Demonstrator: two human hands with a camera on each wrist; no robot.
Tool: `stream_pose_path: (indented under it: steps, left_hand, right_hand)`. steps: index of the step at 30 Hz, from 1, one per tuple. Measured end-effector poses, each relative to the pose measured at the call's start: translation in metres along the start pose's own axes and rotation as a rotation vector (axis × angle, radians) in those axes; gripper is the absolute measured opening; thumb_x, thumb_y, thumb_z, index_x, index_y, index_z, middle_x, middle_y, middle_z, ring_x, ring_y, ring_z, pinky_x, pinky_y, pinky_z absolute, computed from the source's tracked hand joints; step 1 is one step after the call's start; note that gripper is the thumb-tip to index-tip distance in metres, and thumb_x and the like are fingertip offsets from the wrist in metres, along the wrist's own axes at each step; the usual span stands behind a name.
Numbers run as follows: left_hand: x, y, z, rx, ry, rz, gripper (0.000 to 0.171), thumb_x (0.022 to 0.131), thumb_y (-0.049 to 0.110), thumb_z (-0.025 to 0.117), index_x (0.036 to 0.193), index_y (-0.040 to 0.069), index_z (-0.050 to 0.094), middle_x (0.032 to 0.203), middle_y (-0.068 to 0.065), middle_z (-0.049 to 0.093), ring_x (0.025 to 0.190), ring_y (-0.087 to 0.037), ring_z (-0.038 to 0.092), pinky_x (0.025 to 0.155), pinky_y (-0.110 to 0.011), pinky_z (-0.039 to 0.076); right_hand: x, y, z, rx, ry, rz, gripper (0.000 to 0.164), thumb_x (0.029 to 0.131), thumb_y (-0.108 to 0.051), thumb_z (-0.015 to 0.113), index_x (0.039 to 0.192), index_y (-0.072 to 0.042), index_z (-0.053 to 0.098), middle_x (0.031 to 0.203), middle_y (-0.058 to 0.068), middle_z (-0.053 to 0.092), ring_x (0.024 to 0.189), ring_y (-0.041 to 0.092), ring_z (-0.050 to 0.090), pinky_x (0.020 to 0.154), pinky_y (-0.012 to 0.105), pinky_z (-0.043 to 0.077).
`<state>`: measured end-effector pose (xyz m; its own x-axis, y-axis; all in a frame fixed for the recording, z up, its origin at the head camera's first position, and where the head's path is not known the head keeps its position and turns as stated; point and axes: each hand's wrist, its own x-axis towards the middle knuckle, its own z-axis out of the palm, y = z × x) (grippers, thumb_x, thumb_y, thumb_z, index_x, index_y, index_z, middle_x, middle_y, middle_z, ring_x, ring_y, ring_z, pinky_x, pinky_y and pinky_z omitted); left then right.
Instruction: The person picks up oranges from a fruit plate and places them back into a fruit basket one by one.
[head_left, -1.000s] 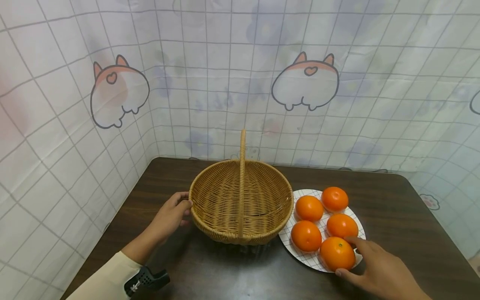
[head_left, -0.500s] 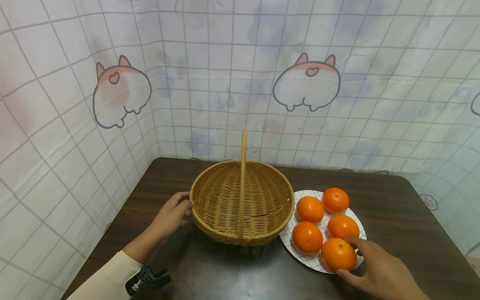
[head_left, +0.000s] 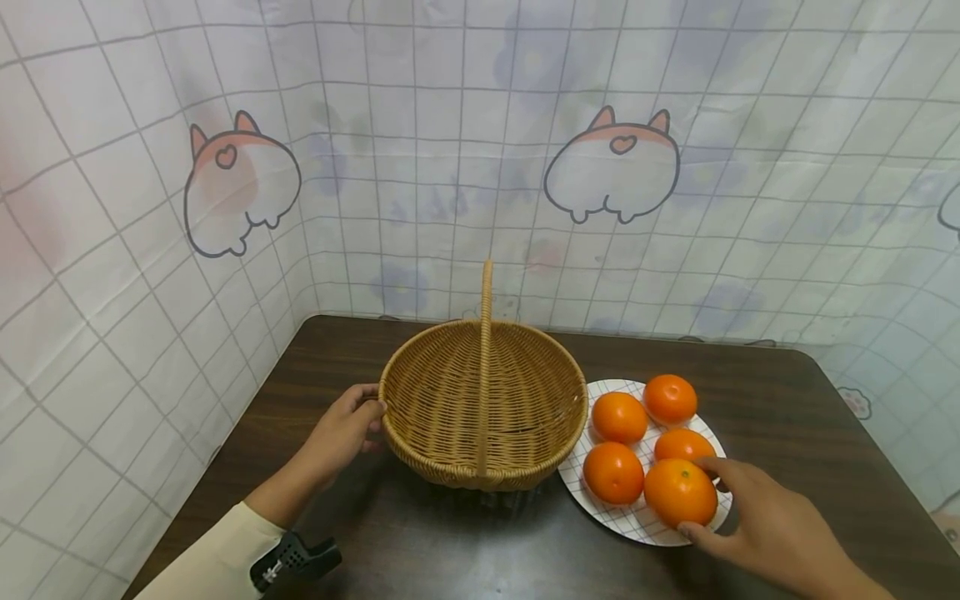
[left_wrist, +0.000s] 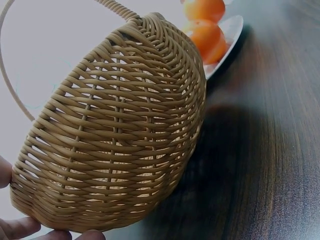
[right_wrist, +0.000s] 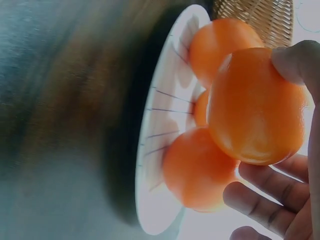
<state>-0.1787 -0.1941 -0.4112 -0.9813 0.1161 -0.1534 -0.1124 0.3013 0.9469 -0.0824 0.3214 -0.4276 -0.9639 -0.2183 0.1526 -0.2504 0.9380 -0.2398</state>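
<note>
A woven wicker basket (head_left: 450, 400) with a tall arched handle stands in the middle of the table. My left hand (head_left: 347, 433) grips its left rim, thumb at the edge and fingertips (left_wrist: 55, 235) against the outer weave. On the right, my right hand (head_left: 772, 517) pinches an orange (head_left: 681, 493) between thumb and fingers. The right wrist view shows this orange (right_wrist: 257, 107) raised off the plate (right_wrist: 155, 200), overlapping the fruit behind it. Several other oranges, one of them (head_left: 613, 473) beside the basket, lie on the white grid-patterned plate (head_left: 626, 525).
The dark wooden table (head_left: 450, 550) runs back to a white grid-patterned curtain (head_left: 420, 167) with cartoon animals. The basket's right side overlaps the plate's left edge in the head view. A black strap device (head_left: 288, 562) is on the left wrist.
My right hand has raised the front orange slightly from the plate, and it now covers more of the orange behind. The left hand and the basket stay in place.
</note>
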Motion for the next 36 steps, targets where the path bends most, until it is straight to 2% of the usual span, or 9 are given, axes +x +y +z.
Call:
stream_pose_path:
  steps: [7,16,21,28,36]
  left_hand:
    - [-0.001,0.0,-0.001,-0.012,-0.013,0.01,0.053,0.107,0.026,0.046,0.151,-0.002,0.037,0.141,-0.027,0.049,0.116,-0.038,0.058,0.087,-0.051,0.058]
    - [0.0,-0.002,0.001,-0.028,-0.009,0.012,0.052,0.107,0.026,0.047,0.15,-0.001,0.038,0.142,-0.027,0.049,0.116,-0.037,0.06,0.087,-0.052,0.058]
    - [0.001,-0.002,0.001,-0.025,-0.004,0.011,0.052,0.107,0.027,0.047,0.149,-0.001,0.039,0.141,-0.026,0.05,0.115,-0.036,0.06,0.085,-0.05,0.059]
    - [0.001,-0.001,0.0,-0.021,0.0,0.013,0.051,0.107,0.026,0.047,0.149,-0.002,0.039,0.139,-0.026,0.051,0.114,-0.035,0.061,0.085,-0.049,0.059]
    - [0.0,-0.002,-0.001,-0.019,-0.005,0.017,0.053,0.107,0.026,0.046,0.151,-0.003,0.038,0.14,-0.027,0.05,0.114,-0.035,0.062,0.089,-0.052,0.057]
  right_hand:
    - [0.006,-0.005,-0.007,0.007,0.068,-0.028,0.082,0.071,-0.064,0.086,0.129,-0.01,0.062,0.11,0.009,0.069,0.084,0.022,0.065,0.055,0.042,0.054]
    - [0.014,-0.01,-0.01,0.027,0.093,-0.035,0.082,0.072,-0.063,0.085,0.131,-0.012,0.061,0.104,0.003,0.067,0.086,0.022,0.065,0.056,0.04,0.051]
    - [0.021,-0.012,-0.014,0.026,0.103,-0.036,0.082,0.073,-0.063,0.085,0.131,-0.01,0.06,0.107,0.006,0.067,0.085,0.023,0.065,0.057,0.043,0.053]
    - [0.031,-0.017,-0.019,0.046,0.11,-0.057,0.084,0.076,-0.063,0.083,0.133,-0.008,0.058,0.123,0.017,0.066,0.091,0.03,0.066,0.061,0.051,0.056]
    - [0.04,-0.024,-0.024,0.058,0.072,-0.024,0.084,0.076,-0.067,0.08,0.134,-0.009,0.057,0.122,0.017,0.066,0.089,0.028,0.066,0.062,0.05,0.056]
